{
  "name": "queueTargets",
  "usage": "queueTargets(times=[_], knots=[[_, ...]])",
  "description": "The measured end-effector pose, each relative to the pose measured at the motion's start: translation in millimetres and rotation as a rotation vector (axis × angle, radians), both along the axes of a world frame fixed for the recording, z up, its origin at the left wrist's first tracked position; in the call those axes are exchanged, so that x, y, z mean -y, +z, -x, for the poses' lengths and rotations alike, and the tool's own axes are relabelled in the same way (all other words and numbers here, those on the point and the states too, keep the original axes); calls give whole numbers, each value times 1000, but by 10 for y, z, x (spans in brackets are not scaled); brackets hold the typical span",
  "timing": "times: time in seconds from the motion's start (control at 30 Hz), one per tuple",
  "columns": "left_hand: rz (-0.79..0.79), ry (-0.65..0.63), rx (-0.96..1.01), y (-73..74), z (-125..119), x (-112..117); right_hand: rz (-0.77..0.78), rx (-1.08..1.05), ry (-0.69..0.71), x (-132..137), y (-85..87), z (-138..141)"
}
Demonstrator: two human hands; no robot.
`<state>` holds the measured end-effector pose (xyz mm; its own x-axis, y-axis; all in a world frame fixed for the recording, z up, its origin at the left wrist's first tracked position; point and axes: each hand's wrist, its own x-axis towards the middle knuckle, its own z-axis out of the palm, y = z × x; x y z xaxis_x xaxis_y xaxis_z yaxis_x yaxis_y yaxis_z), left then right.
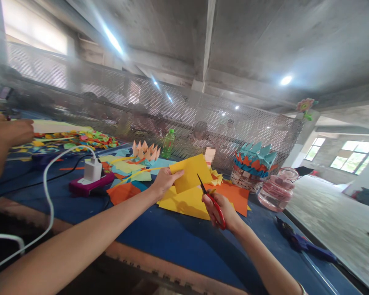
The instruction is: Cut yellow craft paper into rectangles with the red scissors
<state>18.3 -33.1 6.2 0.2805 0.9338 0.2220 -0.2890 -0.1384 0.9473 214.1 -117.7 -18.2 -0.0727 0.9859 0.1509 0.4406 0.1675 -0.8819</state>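
My left hand (165, 181) pinches the left edge of a yellow piece of paper (192, 172), raised above the table. In my right hand (223, 207) is a pair of scissors (219, 214) with red handles and dark blades. The blade tips point up and left, close to the paper's lower right side; whether they touch it I cannot tell. Beneath both hands lie larger yellow sheets (181, 205). An orange sheet (233, 194) sticks out to their right. A small folded yellow paper piece (216, 178) sits just behind the scissors.
A white charger (92, 170) stands on a purple power strip (89, 184). Behind are peach paper points (146, 151) and a green bottle (168, 143). At right are a basket (246, 180) with paper points, a pink jar (276, 190) and a glue gun (301, 241). Another person's hand (12, 131) is at left.
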Motion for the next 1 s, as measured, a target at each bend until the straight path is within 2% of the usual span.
queueTargets(times=[0.23, 0.43, 0.67, 0.9, 1.0], knots=[[4, -37, 3, -36, 6, -27, -87, 96, 65, 74, 64, 52], [10, -66, -16, -9, -12, 22, -157, 147, 101, 127, 148, 106], [28, -152, 0, -14, -16, 68, -123, 127, 77, 91, 88, 78], [36, -182, 12, -15, -23, 75, -83, 92, 14, 35, 14, 79], [26, -154, -4, -16, -25, 74, -62, 37, -21, 8, -27, 88]])
